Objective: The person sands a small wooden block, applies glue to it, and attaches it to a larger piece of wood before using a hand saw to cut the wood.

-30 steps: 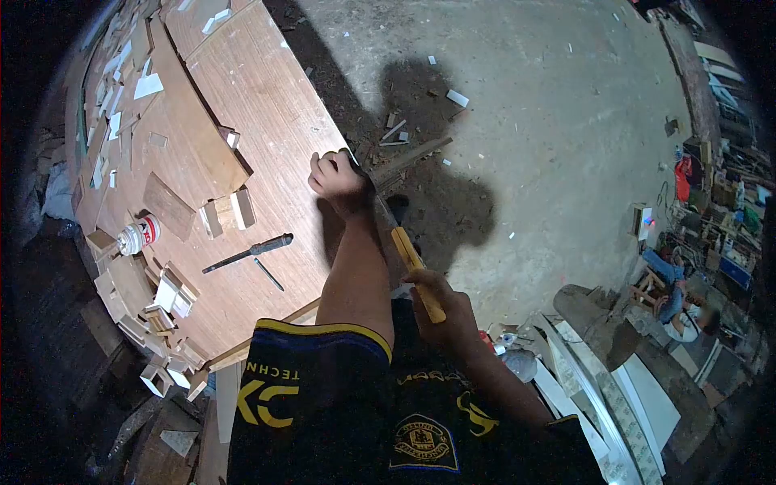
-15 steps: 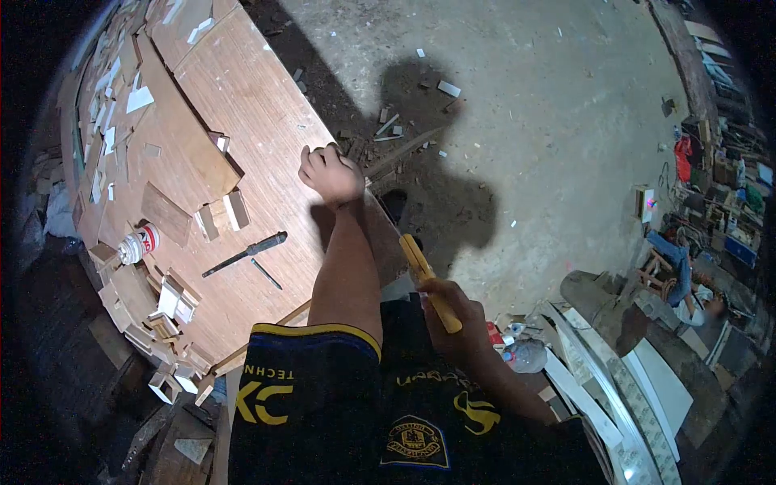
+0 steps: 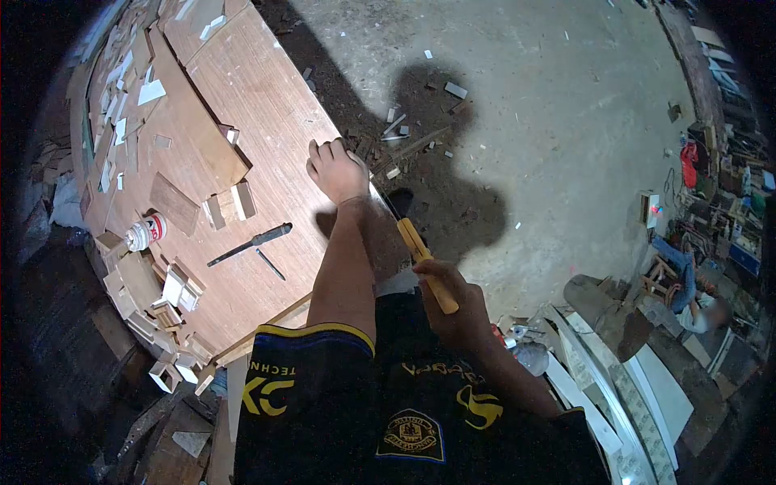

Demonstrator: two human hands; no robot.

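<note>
My left hand point(image 3: 338, 174) is palm down at the long edge of the wooden table point(image 3: 259, 121), its fingers bent. Whatever lies beneath that hand is hidden. My right hand point(image 3: 454, 303) is wrapped round the yellow handle of a handsaw point(image 3: 416, 242). Only a thin dark line of its blade shows, running along the table edge toward my left hand. On the table left of my forearm lie a dark tool with a long narrow blade point(image 3: 250, 244) and a slim pen-like stick point(image 3: 270, 264).
A white-and-red tub point(image 3: 145, 233) and several small wooden box pieces point(image 3: 182, 287) stand on the table's left side. Boards and white offcuts point(image 3: 151, 90) lie farther up. Wood scraps point(image 3: 455, 90) litter the floor. At right, a person point(image 3: 691, 303) is beside long panels point(image 3: 622, 396).
The view has shifted slightly. My left hand's fingers look more spread at the table edge. The handsaw's handle has tilted a little, and more of its blade line shows.
</note>
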